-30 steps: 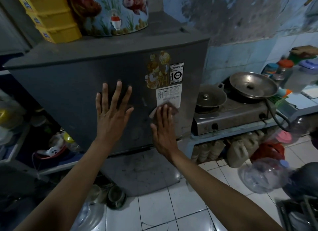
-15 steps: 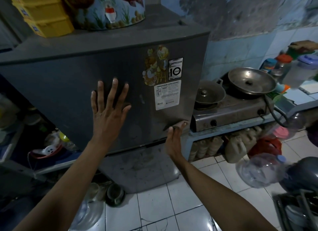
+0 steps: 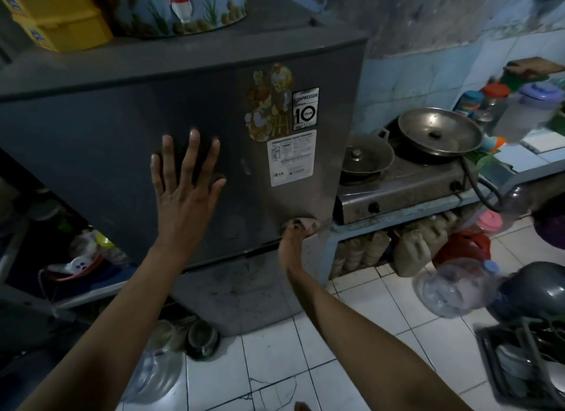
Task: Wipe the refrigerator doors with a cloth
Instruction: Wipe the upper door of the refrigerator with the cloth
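Note:
A grey refrigerator stands in front of me, its upper door (image 3: 101,153) carrying stickers and a white label (image 3: 292,158) on the right side. My left hand (image 3: 185,187) lies flat on the upper door with fingers spread. My right hand (image 3: 293,242) is at the door's lower right corner, fingers curled round a small brownish cloth (image 3: 301,224) pressed to the door's bottom edge. The lower door (image 3: 244,291) below looks smudged and dusty.
A gas stove (image 3: 406,184) with two metal pans sits right of the fridge on a blue shelf. Jugs, a red container and a clear water bottle (image 3: 452,288) crowd the white tiled floor. Yellow boxes (image 3: 58,22) and a painted tin sit on top. A cluttered shelf stands left.
My right hand slid with the cloth from beside the white label down and right to the upper door's bottom corner. The left hand stayed flat on the door.

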